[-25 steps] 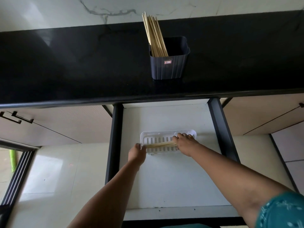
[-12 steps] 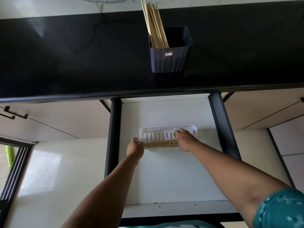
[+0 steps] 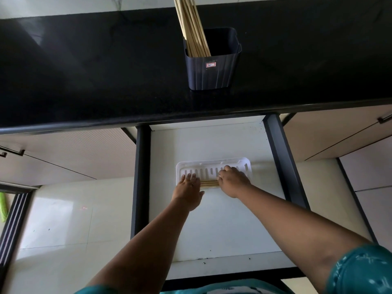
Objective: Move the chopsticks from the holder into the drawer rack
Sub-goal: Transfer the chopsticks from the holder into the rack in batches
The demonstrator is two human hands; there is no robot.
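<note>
Pressing down now: left hand [image 3: 187,188], which half a second ago sat at the outer left end of the white slotted plastic drawer rack [image 3: 213,166], lies flat over that end, fingers [image 3: 188,178] spread and gripping nothing. Right hand [image 3: 232,180] stays curled over the other end of the small bundle of pale wooden chopsticks [image 3: 209,183]; whether it still pinches them, cannot tell. Judged: this batch is seated along the rack's near edge, while many more chopsticks [image 3: 192,28] stand in the dark ribbed plastic holder [image 3: 212,70] on the black desk [image 3: 84,71].

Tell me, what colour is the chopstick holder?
Dark navy, nearly black, holder; the head view shows it.
</note>
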